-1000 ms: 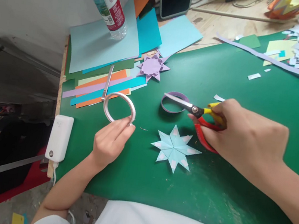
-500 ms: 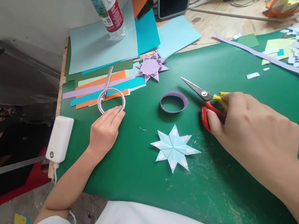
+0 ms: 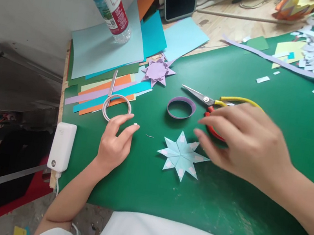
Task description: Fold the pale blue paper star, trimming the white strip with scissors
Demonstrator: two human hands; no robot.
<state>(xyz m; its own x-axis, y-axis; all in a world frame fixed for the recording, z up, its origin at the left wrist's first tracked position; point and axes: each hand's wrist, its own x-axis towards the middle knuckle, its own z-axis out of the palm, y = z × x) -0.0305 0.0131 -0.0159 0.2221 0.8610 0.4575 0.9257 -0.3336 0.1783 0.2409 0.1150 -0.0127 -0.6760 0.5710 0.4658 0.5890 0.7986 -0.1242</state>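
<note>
A tiny white scrap is seen at the tip of the left hand's fingers, apparently stuck there; the left hand is otherwise loosely spread and nothing is gripped. Just above it, near the tabletop's left edge, the white tape ring lies flat, released. Over on the other side, the right hand's fingers are spread open and blurred, held just over the pale blue paper star, which sits near the middle of the green tabletop. Nothing is clasped there either.

Behind those fingers, the scissors are lying with blades pointing left, red and yellow handles partly hidden by the right hand. The purple paper ring rests between scissors and tape ring.

Risks, as judged: the scrap could be dropped or stuck to the wrong finger, being so small. The star's folded points could be crumpled if pressed carelessly. The scissors could be knocked by the knuckles, and the purple ring flattened.
</note>
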